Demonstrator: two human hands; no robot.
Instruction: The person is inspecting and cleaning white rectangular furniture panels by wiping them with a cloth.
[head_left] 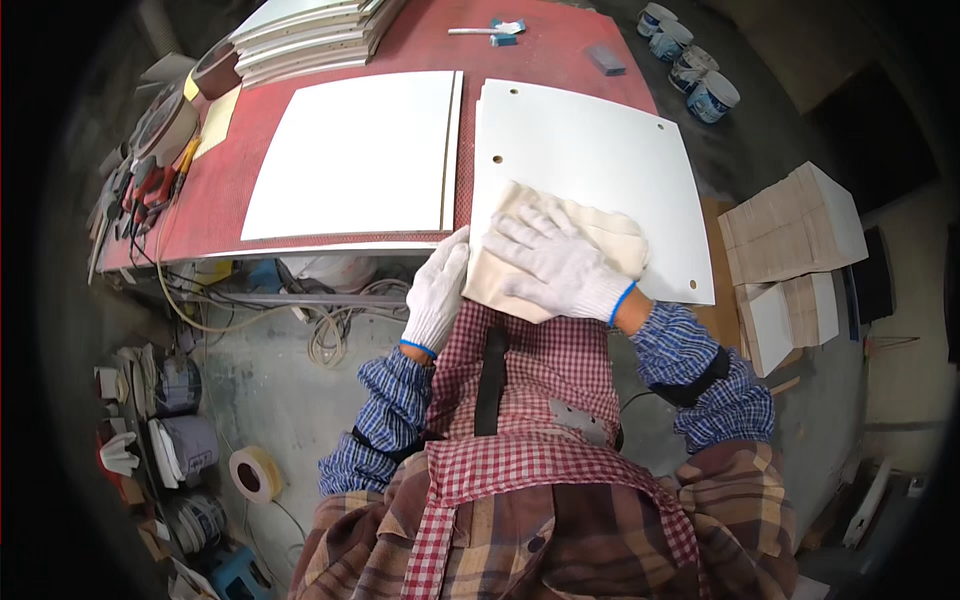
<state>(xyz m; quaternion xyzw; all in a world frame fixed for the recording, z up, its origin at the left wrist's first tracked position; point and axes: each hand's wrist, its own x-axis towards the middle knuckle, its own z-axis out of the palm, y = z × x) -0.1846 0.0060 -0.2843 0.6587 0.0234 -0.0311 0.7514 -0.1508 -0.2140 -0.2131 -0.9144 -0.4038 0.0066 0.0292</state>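
My right hand, in a white knit glove, lies flat with fingers spread on a cream cloth. The cloth rests on the near part of a white board with drilled holes, which overhangs the red workbench. My left hand, gloved too, grips the near left edge of that board beside the cloth. A second white board lies flat to the left on the bench.
A pile of white boards sits at the bench's far left, with pliers and tools along the left edge. Small paint tins stand far right. Stacked panels are at the right. A tape roll and cables lie on the floor.
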